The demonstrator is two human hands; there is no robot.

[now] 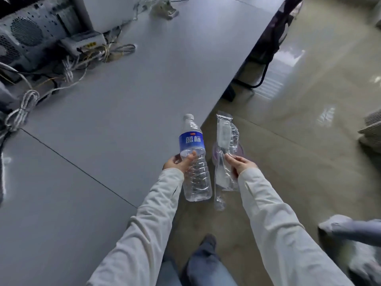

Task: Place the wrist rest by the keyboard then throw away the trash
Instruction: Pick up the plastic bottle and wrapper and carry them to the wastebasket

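Note:
My left hand (pixel 179 163) grips an empty clear plastic bottle (pixel 194 159) with a blue label, held upright just past the grey table's front corner. My right hand (pixel 240 163) pinches a clear plastic wrapper (pixel 225 153) with something white inside; the wrapper hangs over the floor. A purplish round thing shows faintly behind the wrapper, too unclear to name. No wrist rest or keyboard is in view.
The grey table (pixel 127 100) fills the left side, with a computer case (pixel 26 36), a small white box (pixel 82 42) and tangled cables (pixel 68 71) at its back left. Glossy floor (pixel 299 120) lies to the right. Another person's sleeve (pixel 350 230) reaches in at the lower right.

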